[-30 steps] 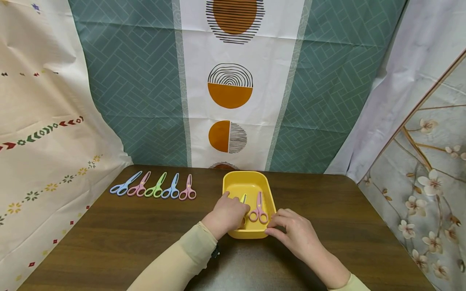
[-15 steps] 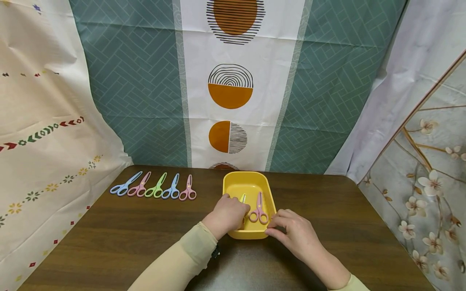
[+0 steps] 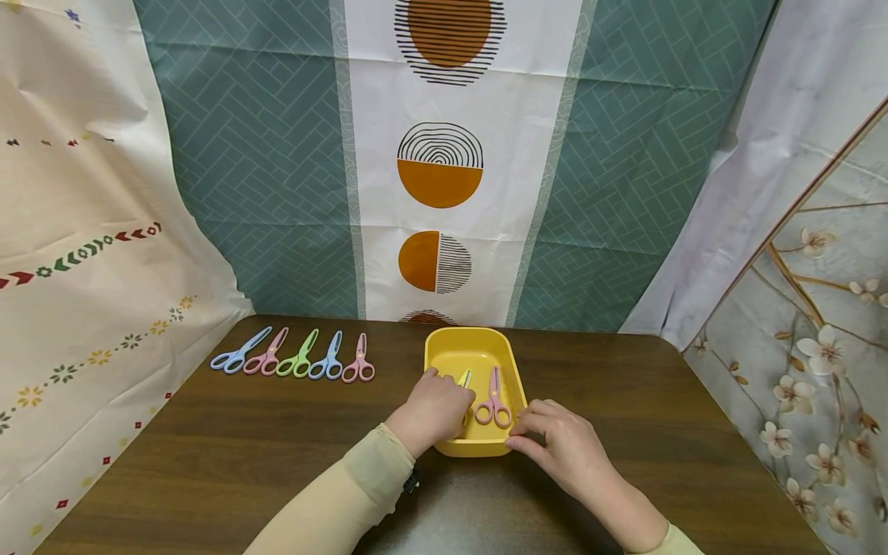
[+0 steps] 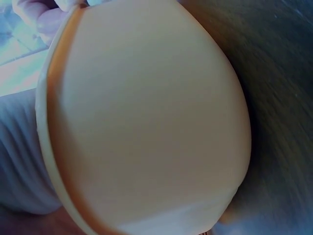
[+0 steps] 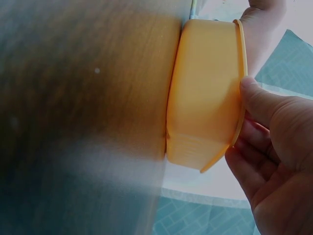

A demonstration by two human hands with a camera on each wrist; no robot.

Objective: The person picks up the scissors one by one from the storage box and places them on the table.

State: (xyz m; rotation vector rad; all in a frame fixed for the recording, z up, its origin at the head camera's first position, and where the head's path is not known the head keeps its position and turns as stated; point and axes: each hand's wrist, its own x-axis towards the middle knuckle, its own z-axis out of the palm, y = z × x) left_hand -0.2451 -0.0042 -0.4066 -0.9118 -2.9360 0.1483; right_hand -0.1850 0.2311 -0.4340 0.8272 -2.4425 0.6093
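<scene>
A yellow plastic tray stands on the table before me. Inside lie pink scissors, points away, and beside them yellow-green scissors, partly covered by my left hand. That hand reaches over the tray's left side; its fingertips are hidden, so its hold on the scissors cannot be made out. My right hand is at the near right corner. In the right wrist view its thumb presses the tray's rim and its bent fingers touch the rim from the other side. The left wrist view mostly shows the tray's wall.
At the back left of the brown table lies a row of scissors: blue, pink, green, blue and pink. Patterned cloths hang behind the table and at both sides.
The yellow-green scissors have shifted very slightly under my left hand. Both hands and the tray otherwise keep their places.
</scene>
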